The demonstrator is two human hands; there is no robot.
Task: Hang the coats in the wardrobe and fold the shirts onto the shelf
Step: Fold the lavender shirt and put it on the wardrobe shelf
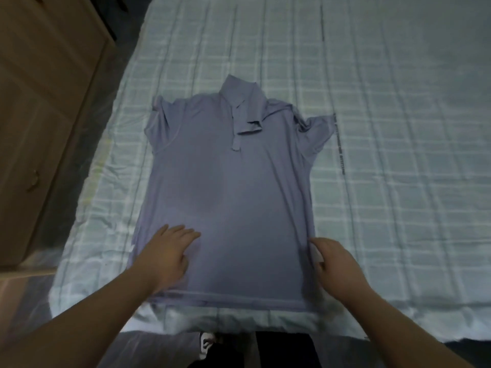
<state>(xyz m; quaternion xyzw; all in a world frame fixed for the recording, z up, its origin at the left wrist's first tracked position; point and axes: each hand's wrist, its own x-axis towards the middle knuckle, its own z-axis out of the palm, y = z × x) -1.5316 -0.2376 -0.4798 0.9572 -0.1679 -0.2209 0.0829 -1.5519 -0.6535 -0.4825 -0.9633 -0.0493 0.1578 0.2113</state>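
A lilac short-sleeved polo shirt lies spread flat, front up, on the checked bed cover, collar pointing away from me and hem toward me. Its collar flap is turned over to the right. My left hand rests flat on the lower left part of the shirt, fingers spread. My right hand is at the shirt's lower right side edge, thumb and fingers closed on the fabric there. No coat is in view.
The bed with a pale checked cover fills most of the view. A brown wooden cabinet stands close along its left side. My legs and a shoe show below the bed's near edge.
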